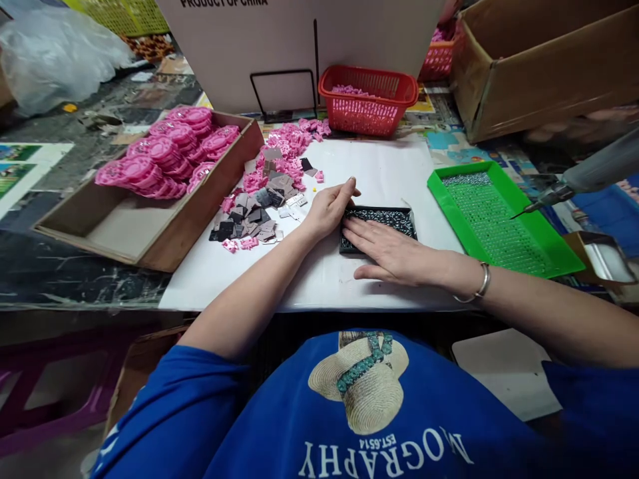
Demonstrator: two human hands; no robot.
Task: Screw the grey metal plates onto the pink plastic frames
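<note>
A small black tray [384, 216] full of small metal pieces, seemingly screws, lies on the white board [319, 283]. My right hand [387, 249] rests flat over the tray's front left part, fingers stretched out and thumb apart. My left hand [332, 206] is at the tray's left edge, its fingers bent and pressed together; whatever they grip there is hidden. Left of that hand lies a heap of grey and black squares [254, 216], with pink plastic parts [287, 150] behind them.
A cardboard tray [120, 229] with pink pieces stands at the left. To the right are a green tray [554, 259] and an electric screwdriver [589, 173] pointing over it. A red basket [367, 116] and a cardboard box [539, 80] stand behind.
</note>
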